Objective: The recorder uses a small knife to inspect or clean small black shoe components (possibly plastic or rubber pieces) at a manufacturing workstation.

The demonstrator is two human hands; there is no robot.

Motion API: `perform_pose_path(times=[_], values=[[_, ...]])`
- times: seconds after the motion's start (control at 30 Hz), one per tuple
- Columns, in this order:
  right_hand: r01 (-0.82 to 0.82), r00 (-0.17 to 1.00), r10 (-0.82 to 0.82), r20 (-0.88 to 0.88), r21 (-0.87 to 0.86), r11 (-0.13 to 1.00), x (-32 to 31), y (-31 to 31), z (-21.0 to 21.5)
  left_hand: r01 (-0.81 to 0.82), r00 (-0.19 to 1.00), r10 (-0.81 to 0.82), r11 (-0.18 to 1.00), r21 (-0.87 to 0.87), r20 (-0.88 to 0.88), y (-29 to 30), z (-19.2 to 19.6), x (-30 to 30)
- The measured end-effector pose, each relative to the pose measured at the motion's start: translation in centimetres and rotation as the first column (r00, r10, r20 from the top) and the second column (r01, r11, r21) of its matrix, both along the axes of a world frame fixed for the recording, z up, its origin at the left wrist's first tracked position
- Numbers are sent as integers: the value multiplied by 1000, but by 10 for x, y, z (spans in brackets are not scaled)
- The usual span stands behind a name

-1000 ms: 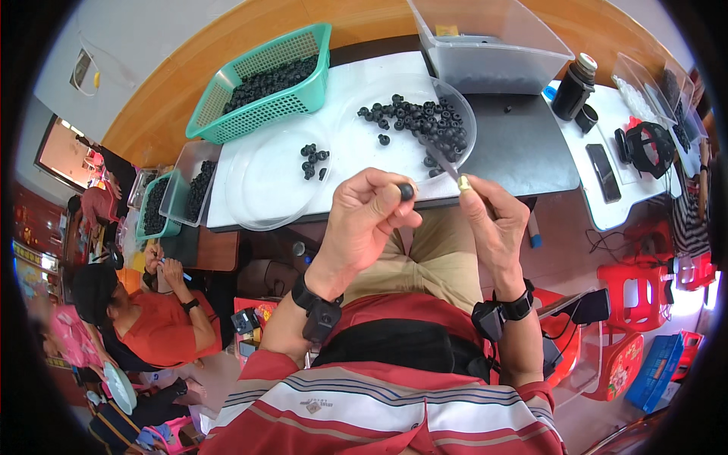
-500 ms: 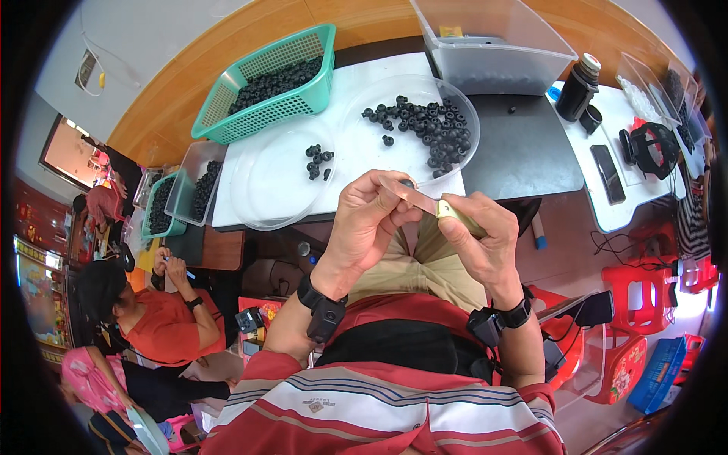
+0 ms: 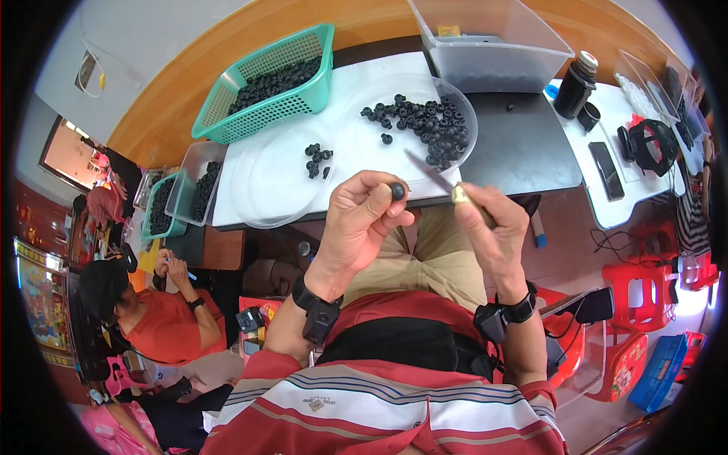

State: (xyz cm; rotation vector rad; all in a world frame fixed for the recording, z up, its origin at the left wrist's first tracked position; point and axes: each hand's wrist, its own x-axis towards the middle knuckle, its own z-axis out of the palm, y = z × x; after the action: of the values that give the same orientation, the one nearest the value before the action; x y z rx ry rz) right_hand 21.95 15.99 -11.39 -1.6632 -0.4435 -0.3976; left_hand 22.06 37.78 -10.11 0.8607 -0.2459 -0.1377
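Got my left hand (image 3: 362, 220) pinching one little black ring (image 3: 397, 191) up at frame centre so my right hand (image 3: 493, 231), fist closed around a thin blade (image 3: 428, 172), can probably get at it easily.

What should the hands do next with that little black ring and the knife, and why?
Probably bring the knife tip in to the small black ring. The left hand pinches the ring up at its fingertips, and the right hand holds the blade aimed toward it, but the two are apart. A few rings lie on the clear plate, many in the clear bowl.
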Motion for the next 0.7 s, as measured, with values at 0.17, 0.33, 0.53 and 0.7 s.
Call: perform_pose_path(times=[0.17, 0.33, 0.53, 0.7], values=[[-61, 992, 66, 110, -49, 997, -10, 6, 1, -1, 999, -1, 1000, -29, -54, -5, -4, -1], [2, 991, 9, 133, -78, 997, -7, 8, -2, 9, 999, -11, 999, -40, -53, -5, -3, -2], [-51, 992, 60, 107, -83, 995, -8, 2, -1, 8, 999, -11, 998, -66, -43, -8, 0, -3], [-43, 997, 47, 60, -61, 997, -7, 2, 1, 15, 998, -18, 999, -47, -58, -5, -2, -4]])
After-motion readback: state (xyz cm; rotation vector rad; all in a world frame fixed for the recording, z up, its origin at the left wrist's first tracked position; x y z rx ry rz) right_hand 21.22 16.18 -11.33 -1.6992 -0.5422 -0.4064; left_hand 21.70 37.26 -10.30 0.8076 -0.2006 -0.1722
